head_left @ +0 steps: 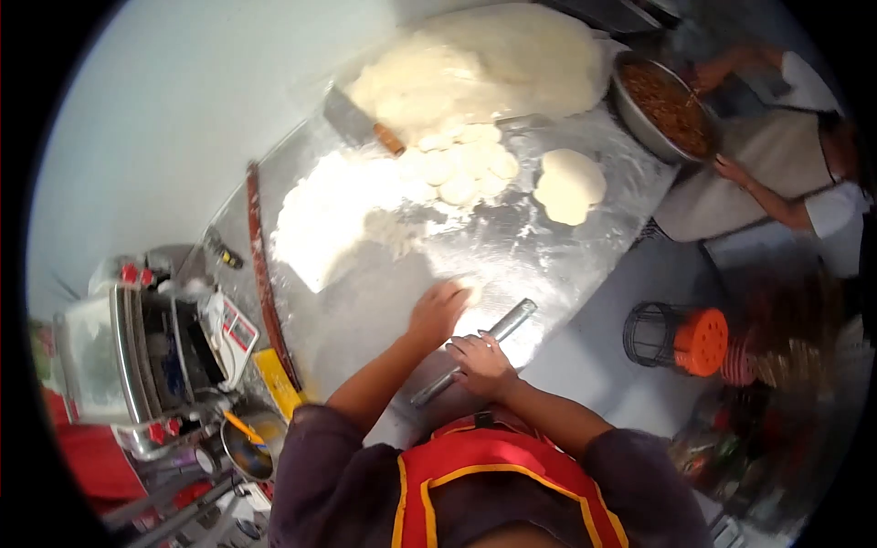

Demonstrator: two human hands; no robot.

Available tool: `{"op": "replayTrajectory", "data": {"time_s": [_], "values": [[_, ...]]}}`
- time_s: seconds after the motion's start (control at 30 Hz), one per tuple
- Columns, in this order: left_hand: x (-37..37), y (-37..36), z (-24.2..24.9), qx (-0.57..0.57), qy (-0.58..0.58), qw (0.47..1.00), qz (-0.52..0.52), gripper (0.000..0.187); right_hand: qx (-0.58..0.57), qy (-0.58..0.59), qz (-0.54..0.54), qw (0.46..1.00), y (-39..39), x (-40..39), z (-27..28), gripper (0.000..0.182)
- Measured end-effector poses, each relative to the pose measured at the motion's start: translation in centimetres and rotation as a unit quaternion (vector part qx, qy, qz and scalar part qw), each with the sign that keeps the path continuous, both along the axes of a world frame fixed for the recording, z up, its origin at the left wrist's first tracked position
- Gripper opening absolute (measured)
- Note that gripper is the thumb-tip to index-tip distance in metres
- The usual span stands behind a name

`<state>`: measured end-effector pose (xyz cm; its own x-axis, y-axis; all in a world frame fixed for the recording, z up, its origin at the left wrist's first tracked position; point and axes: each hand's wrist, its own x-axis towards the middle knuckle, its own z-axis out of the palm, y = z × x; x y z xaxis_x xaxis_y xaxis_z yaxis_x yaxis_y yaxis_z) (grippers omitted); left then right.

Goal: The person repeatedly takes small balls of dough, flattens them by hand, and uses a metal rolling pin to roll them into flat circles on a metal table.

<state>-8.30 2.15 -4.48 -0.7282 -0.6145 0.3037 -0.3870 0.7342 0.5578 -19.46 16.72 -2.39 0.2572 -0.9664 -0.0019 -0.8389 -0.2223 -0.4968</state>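
My right hand [482, 363] is wrapped over the middle of a metal rolling pin [513, 320], which lies slanted near the front edge of the steel table. Just to its left and farther in, my left hand [438, 312] is bent over a small pale piece of dough [471, 292] at its fingertips. Glare and blur hide part of that dough. Beyond my hands is a cluster of small dough pieces [459, 189], with loose flour [320, 219] to their left. A flattened round of dough [570, 186] lies to the right.
A large dough mass [539, 55] covers the table's back, near a wooden-handled scraper [388, 140]. A long reddish rod [260, 265] lines the left edge. Another person at right holds a metal bowl [630, 100] of brown filling. An orange-topped stool [702, 342] stands on the floor.
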Motion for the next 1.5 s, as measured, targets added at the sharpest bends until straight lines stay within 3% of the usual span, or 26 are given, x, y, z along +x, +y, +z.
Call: {"op": "replayTrajectory", "data": {"time_s": [0.17,0.23,0.37,0.47,0.57,0.77,0.87,0.93,0.97,1.0,1.07,1.17,1.2,1.3,1.37,1.5], "values": [[7.3,2.4,0.0,-0.029,-0.039,0.998,0.047,0.031,-0.105,0.019,-0.016,0.994,0.8,0.0,-0.4,0.057],[6.7,1.6,0.2,-0.023,-0.038,0.998,0.053,0.042,-0.121,0.034,-0.013,0.992,0.6,0.0,-0.3,0.054],[2.6,0.0,-0.5,-0.073,-0.159,0.984,-0.017,0.058,-0.107,0.012,-0.015,0.994,0.9,-0.2,-0.5,0.055],[1.2,-0.2,0.4,-0.042,-0.18,0.983,0.02,0.06,-0.087,0.002,-0.012,0.996,0.5,-0.5,-0.4,0.053],[0.0,-0.8,1.1,-0.04,-0.169,0.984,0.033,0.061,-0.05,0.012,-0.007,0.999,0.5,-0.3,-1.1,0.054],[-0.9,-1.2,0.8,-0.083,-0.147,0.984,0.052,0.063,-0.123,-0.007,-0.023,0.992,0.9,-0.3,-0.2,0.057],[0.3,-1.5,-2.1,-0.084,-0.048,0.995,0.037,0.064,-0.051,-0.023,0.042,0.998,-0.1,-0.7,1.5,0.061],[1.4,-1.7,-2.2,0.013,-0.052,0.992,0.11,0.054,-0.115,-0.047,0.127,0.984,-0.2,-3.0,-2.4,0.063],[2.5,-1.3,-1.6,0.044,-0.067,0.982,0.172,0.049,-0.122,-0.068,0.072,0.988,0.1,-3.7,0.6,0.055],[3.9,-1.0,-1.3,0.074,-0.083,0.965,0.236,0.045,-0.141,-0.062,0.049,0.987,0.3,-5.2,-2.4,0.045],[5.6,1.2,-2.1,0.074,-0.007,0.974,0.212,0.029,-0.084,0.003,0.033,0.996,0.2,-6.6,-1.3,0.038],[5.3,4.0,0.1,0.11,-0.025,0.981,0.16,0.027,-0.06,0.04,0.025,0.997,-0.1,-5.0,1.6,0.045],[5.4,4.4,-0.2,0.1,-0.035,0.987,0.123,0.031,-0.054,0.048,0.011,0.997,-0.1,-4.3,2.4,0.046],[6.8,7.2,0.4,0.07,-0.072,0.976,0.191,0.047,0.0,0.043,-0.071,0.997,-0.1,-2.9,2.4,0.048],[8.9,8.9,0.1,-0.015,-0.124,0.968,0.216,0.056,-0.037,0.042,-0.119,0.991,0.4,-2.4,1.3,0.052],[9.7,9.6,-1.0,-0.024,-0.137,0.966,0.218,0.065,-0.088,0.099,-0.145,0.981,-0.9,-2.1,-0.1,0.062]]}}
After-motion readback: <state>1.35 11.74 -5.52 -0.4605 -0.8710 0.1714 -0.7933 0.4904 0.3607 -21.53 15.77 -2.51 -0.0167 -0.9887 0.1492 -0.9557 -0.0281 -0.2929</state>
